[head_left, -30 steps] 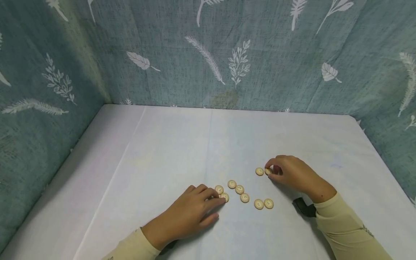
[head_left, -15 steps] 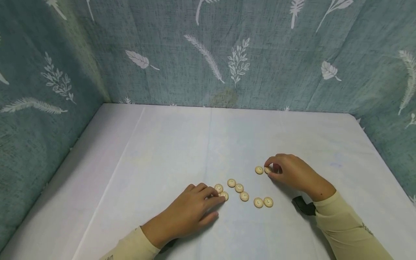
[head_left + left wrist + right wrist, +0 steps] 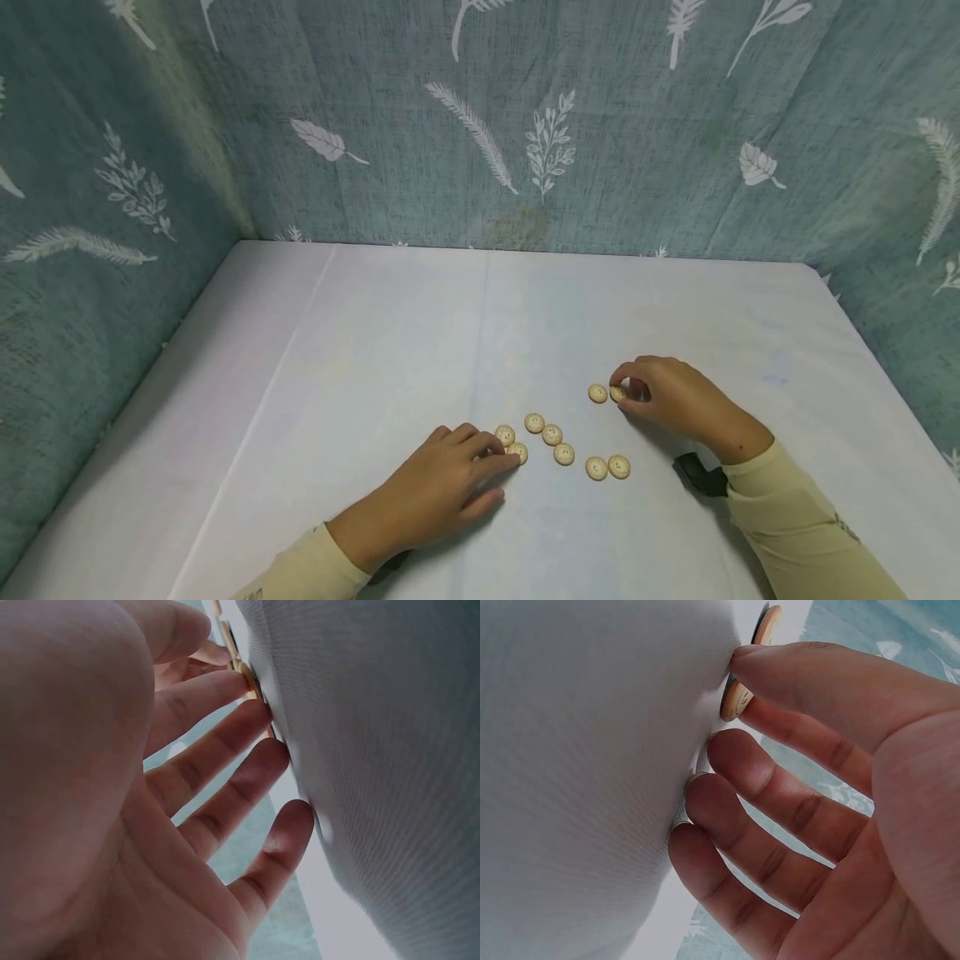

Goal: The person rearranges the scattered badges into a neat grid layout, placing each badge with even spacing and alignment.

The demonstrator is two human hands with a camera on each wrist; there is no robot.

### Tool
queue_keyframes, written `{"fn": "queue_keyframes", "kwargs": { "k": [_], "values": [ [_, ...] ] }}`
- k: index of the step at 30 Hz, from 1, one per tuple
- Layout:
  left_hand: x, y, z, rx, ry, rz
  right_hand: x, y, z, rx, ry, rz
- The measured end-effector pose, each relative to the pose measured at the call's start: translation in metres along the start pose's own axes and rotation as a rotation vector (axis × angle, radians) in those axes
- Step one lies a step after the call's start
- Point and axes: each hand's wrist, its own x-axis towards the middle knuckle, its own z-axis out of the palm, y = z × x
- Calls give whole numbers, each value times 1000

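Note:
My right hand (image 3: 678, 407) pinches a round wooden button (image 3: 617, 393) on the white tabletop between thumb and index finger. In the right wrist view that button (image 3: 737, 703) shows partly behind the thumb, the other fingertips resting on the cloth. Just left of it lies a second button (image 3: 597, 393). My left hand (image 3: 442, 487) rests on the table with relaxed, spread fingers, its index finger touching one button (image 3: 517, 453) below another button (image 3: 505, 435). The left wrist view shows thin button edges (image 3: 247, 675) by the fingertips, partly hidden.
Between the hands, three buttons form a slanting line, with the middle button (image 3: 552, 434) touching its upper neighbour. Two more, including the right-hand button (image 3: 619, 467), lie side by side nearer me. Green leaf-patterned cloth (image 3: 405, 150) walls off the back and sides of the white table (image 3: 375, 333).

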Motion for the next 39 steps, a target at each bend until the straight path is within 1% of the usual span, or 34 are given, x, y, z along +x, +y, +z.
{"fn": "queue_keyframes", "kwargs": {
  "k": [3, 8, 13, 18, 24, 27, 35, 39],
  "values": [
    [0, 0, 0, 1, -7, 1, -1, 0, 0, 0, 1, -3],
    [1, -1, -1, 6, 6, 4, 0, -1, -1, 3, 19, -16],
    [1, -1, 0, -4, -3, 6, -1, 0, 0, 6, -3, -18],
    [1, -1, 0, 8, 27, 14, 0, 1, -1, -6, 5, -24],
    [0, 0, 1, 2, 32, 21, -1, 1, -1, -6, -23, -13],
    [0, 0, 1, 6, 34, 20, -1, 2, 0, -16, -14, -17],
    [0, 1, -1, -18, -7, -2, -1, 0, 0, -9, -17, -14],
    [0, 0, 1, -4, 22, 10, -1, 0, -1, -12, 1, -18]
  ]
}}
